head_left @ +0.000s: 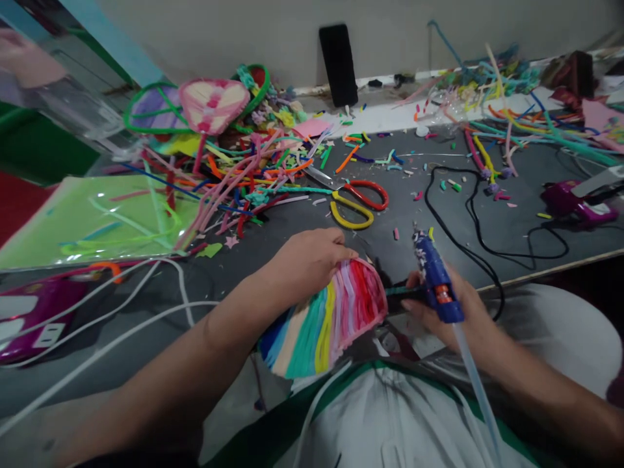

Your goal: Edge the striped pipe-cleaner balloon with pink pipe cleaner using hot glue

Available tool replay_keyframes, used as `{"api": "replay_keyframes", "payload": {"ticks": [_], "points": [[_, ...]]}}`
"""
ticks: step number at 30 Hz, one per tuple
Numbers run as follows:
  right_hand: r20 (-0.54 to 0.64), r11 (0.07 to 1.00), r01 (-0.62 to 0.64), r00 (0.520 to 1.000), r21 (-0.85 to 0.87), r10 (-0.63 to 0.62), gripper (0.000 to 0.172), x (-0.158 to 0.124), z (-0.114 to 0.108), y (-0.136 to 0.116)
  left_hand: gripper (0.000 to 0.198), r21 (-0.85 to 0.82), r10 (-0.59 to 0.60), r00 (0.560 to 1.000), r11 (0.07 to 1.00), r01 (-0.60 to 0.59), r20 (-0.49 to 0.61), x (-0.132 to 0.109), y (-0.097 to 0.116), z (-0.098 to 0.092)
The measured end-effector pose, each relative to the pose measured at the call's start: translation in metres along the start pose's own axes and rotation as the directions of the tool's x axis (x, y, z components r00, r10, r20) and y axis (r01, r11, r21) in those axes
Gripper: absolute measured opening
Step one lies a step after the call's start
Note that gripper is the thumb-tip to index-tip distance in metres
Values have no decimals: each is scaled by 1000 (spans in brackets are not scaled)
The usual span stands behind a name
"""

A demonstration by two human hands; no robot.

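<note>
My left hand (pixel 312 260) is closed on the top edge of a rainbow-striped pipe-cleaner piece (pixel 324 325), rounded and edged in pink, held at the table's front edge. My right hand (pixel 468 312) grips a blue hot glue gun (pixel 431 266), its nozzle pointing up and away. A long clear glue stick (pixel 472 377) sticks out of the gun's back. A thin dark green stem (pixel 397 290) runs from the striped piece toward my right fingertips; whether they pinch it, I cannot tell. Beyond my left hand lie scissors (pixel 353 197) with one red and one yellow handle.
Loose pipe cleaners (pixel 238 169) heap at the left, beside a pink heart-shaped piece (pixel 214 104). A black phone (pixel 338 65) leans on the wall. Black cord (pixel 439 227) loops at the right; a white cable (pixel 121 325) crosses the left. A blurred person's hand (pixel 29 58) shows upper left.
</note>
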State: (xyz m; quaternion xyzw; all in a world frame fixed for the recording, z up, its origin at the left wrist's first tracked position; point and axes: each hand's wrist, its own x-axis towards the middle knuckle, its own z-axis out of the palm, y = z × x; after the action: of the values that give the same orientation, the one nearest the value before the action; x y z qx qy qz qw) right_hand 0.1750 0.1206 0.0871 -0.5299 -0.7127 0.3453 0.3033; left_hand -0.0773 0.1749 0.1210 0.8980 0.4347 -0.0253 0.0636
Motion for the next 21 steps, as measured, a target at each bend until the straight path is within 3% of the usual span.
{"api": "replay_keyframes", "payload": {"ticks": [6, 10, 13, 15, 17, 21], "points": [[156, 980, 149, 979, -134, -128, 17, 10, -8, 14, 33, -56, 0, 998, 998, -3, -62, 2, -2, 4], [146, 952, 210, 973, -225, -180, 14, 8, 1, 21, 35, -125, -8, 993, 992, -7, -118, -8, -4, -4], [83, 974, 154, 986, -165, -142, 12, 8, 4, 22, 42, -131, -198, 956, 976, 173, -214, -34, -4, -13], [39, 989, 113, 993, -98, -109, 12, 8, 4, 23, 46, -107, -416, 880, 909, 402, -228, -55, -2, -13], [11, 993, 102, 995, -50, -102, 15, 9, 3, 24, 47, -61, -555, 811, 830, 555, -184, -74, 0, -5], [-2, 994, 108, 994, 14, -108, 16, 12, 4, 25, 50, -135, -597, 791, 802, 582, -131, -93, 4, 15]]}}
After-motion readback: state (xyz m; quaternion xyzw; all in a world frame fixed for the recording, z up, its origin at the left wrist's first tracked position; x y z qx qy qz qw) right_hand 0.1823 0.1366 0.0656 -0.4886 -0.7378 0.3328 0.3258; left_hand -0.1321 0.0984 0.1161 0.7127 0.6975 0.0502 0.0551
